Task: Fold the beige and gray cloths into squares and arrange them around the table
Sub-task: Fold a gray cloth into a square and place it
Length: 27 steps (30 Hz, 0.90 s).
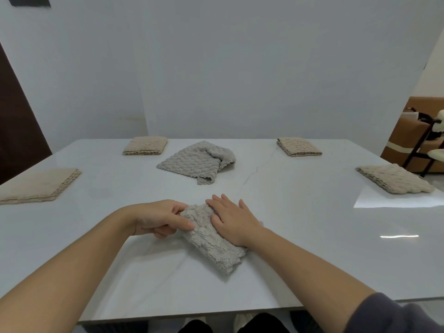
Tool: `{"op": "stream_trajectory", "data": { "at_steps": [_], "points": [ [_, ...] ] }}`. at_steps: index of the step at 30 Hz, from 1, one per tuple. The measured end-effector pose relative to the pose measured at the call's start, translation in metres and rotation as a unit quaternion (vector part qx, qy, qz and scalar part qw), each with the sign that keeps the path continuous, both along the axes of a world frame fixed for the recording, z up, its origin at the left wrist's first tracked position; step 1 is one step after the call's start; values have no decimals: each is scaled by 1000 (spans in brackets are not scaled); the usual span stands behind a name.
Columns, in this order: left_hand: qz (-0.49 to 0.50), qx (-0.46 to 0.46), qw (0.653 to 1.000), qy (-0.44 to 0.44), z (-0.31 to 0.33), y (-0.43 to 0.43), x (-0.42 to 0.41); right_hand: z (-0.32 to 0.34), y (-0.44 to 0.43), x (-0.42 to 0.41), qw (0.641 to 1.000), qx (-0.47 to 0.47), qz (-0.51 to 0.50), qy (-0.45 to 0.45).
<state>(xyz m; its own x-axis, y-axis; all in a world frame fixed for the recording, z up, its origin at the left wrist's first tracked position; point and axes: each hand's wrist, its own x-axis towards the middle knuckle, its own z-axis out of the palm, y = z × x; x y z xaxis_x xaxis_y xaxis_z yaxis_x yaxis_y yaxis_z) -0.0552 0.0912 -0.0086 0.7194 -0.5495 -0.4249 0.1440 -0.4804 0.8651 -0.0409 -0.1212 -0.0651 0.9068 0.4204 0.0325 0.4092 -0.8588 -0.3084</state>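
Note:
A folded gray cloth [212, 246] lies on the white table [300, 236] near the front edge. My left hand [159, 218] pinches its left edge between thumb and fingers. My right hand [231, 218] lies flat on top of it, fingers straight. A second gray cloth [192, 162] lies loosely spread and rumpled at the table's middle. Several folded beige cloths sit around the table: far left [145, 145], near left [40, 185], far right [299, 146] and near right [394, 177].
A grey wall stands right behind the table's far edge. A brown sofa [408, 131] and a dark chair frame [422, 145] are beyond the right side. A dark door [14, 121] is at the left.

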Motion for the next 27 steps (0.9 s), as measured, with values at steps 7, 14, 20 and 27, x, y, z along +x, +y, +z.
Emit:
{"op": "stream_trajectory", "data": {
  "at_steps": [7, 14, 20, 27],
  "points": [
    [129, -14, 991, -37, -12, 13, -10, 1, 1, -3, 1000, -5, -10, 2],
    [359, 32, 931, -50, -17, -4, -29, 3, 4, -9, 999, -8, -47, 14],
    [334, 27, 939, 76, -8, -21, -40, 4, 10, -11, 996, -2, -84, 28],
    [407, 71, 910, -34, -14, -43, -24, 4, 19, -22, 982, -3, -183, 37]
  ]
}}
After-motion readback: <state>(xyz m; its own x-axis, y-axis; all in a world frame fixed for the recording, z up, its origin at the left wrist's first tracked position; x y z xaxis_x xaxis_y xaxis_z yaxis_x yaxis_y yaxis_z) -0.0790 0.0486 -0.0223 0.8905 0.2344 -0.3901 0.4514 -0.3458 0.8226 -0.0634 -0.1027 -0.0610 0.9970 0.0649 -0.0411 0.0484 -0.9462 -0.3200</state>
